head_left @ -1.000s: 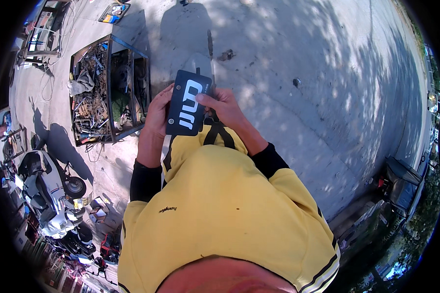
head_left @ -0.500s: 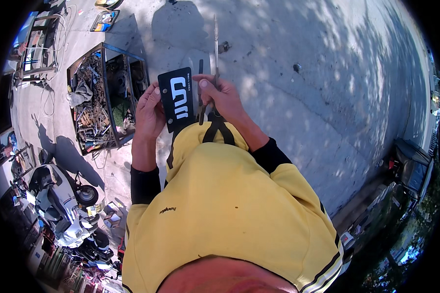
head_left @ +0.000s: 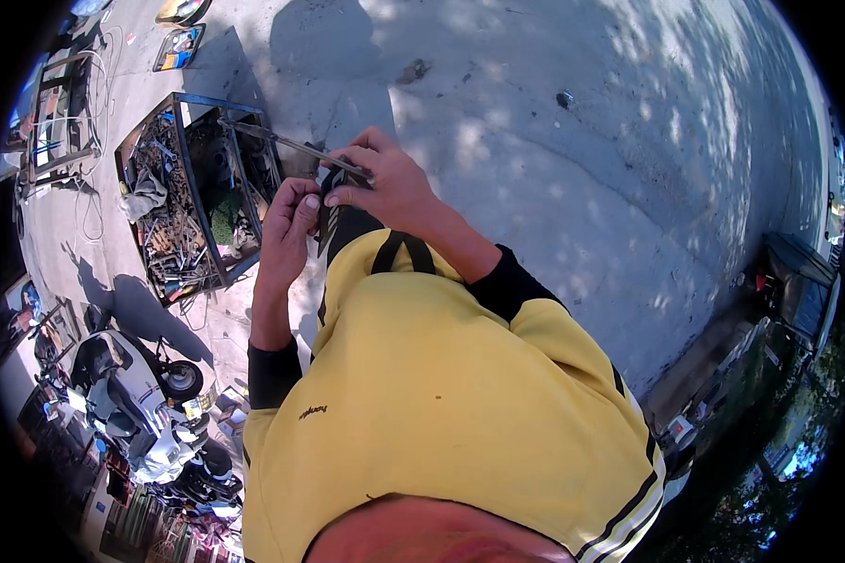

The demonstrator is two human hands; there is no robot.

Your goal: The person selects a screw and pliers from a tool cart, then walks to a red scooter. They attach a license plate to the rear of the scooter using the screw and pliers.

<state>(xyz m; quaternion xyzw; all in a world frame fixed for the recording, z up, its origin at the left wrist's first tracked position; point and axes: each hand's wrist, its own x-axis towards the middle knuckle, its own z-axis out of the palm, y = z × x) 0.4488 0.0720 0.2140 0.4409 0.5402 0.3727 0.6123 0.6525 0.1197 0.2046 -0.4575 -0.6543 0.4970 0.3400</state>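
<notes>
My left hand (head_left: 289, 218) pinches the black plate (head_left: 328, 225), which is turned nearly edge-on in front of my yellow-clad body. Just right of it, my right hand (head_left: 388, 185) is closed on a long, thin metal tool (head_left: 296, 144), angled toward the upper left. My right thumb and fingers lie against the plate's upper part, close to my left thumb. Whether the tool's near end touches the plate I cannot tell, as my fingers cover it.
A metal-framed bin (head_left: 155, 230) full of tools and scrap stands at my left, with a white scooter (head_left: 127, 385), a metal frame (head_left: 61, 122) and cables beyond. Concrete ground (head_left: 573, 188) spreads ahead and right; a dark covered object (head_left: 798, 286) stands at the far right edge.
The plate has turned from face-up to edge-on. The long tool has swung from pointing forward to pointing upper left, and my right hand has moved left onto the plate.
</notes>
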